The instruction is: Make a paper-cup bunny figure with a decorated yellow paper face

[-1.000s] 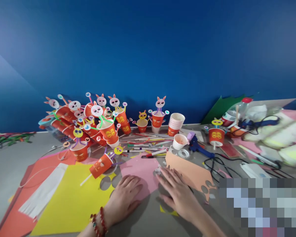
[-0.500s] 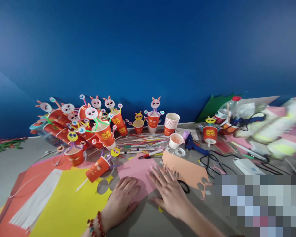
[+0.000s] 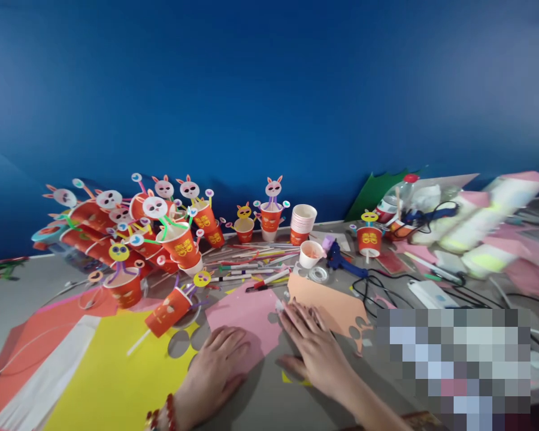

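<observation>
My left hand [image 3: 220, 371] lies flat at the lower left edge of a pink paper sheet [image 3: 247, 317], fingers stretched out; a red bead bracelet is on its wrist. Spread over the right side of the same sheet and the grey table is my right hand [image 3: 312, 344]. Neither hand holds anything. A round hole shows in the pink paper beside the right fingertips. Just beyond that hand is an orange sheet [image 3: 327, 302] with round cut-outs. Left of my left hand, a red paper cup figure [image 3: 167, 312] with a yellow head lies tipped on yellow paper [image 3: 121, 365].
Markers [image 3: 269, 280] and straws lie behind the pink sheet. Decorated cups [image 3: 179, 245] crowd the back left. A cup stack [image 3: 303, 224], clear tape roll [image 3: 318, 274] and blue glue gun [image 3: 339, 257] stand further back. Cables and a white power strip [image 3: 431, 294] lie right.
The view has shifted, so the table things sit further left. My right hand has slid slightly right over the table; the black loop beside it no longer shows. Both hands stay flat.
</observation>
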`<state>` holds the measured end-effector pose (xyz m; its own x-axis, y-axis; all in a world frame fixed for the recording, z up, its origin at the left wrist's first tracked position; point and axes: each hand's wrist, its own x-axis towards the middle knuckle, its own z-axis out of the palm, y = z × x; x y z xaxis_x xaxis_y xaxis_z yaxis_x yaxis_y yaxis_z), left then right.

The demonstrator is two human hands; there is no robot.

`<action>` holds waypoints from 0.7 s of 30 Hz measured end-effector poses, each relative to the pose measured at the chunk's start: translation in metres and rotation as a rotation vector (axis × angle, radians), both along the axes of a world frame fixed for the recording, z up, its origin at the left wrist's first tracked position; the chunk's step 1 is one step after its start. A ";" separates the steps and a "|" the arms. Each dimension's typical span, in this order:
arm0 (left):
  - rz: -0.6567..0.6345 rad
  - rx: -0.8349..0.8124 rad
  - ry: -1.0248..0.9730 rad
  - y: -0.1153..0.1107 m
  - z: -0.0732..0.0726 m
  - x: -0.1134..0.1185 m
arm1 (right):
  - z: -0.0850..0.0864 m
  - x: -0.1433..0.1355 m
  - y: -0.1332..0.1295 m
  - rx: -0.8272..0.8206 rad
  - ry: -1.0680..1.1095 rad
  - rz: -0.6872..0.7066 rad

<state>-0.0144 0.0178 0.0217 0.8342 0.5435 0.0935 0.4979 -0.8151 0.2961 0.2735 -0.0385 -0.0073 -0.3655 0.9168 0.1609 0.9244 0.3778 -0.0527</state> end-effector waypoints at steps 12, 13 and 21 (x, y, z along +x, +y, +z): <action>-0.026 0.026 -0.002 -0.003 -0.004 -0.002 | 0.017 0.056 0.022 0.246 0.152 -0.254; -0.030 0.022 0.003 -0.004 -0.004 -0.002 | 0.019 0.065 0.030 0.282 0.162 -0.293; -0.042 -0.020 0.019 -0.007 0.003 -0.002 | 0.018 0.104 0.074 0.277 0.076 -0.308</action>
<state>-0.0168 0.0103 0.0249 0.8580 0.5092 0.0672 0.4685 -0.8296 0.3037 0.3772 0.0354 0.0108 -0.0584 0.8997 0.4325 0.9937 0.0937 -0.0609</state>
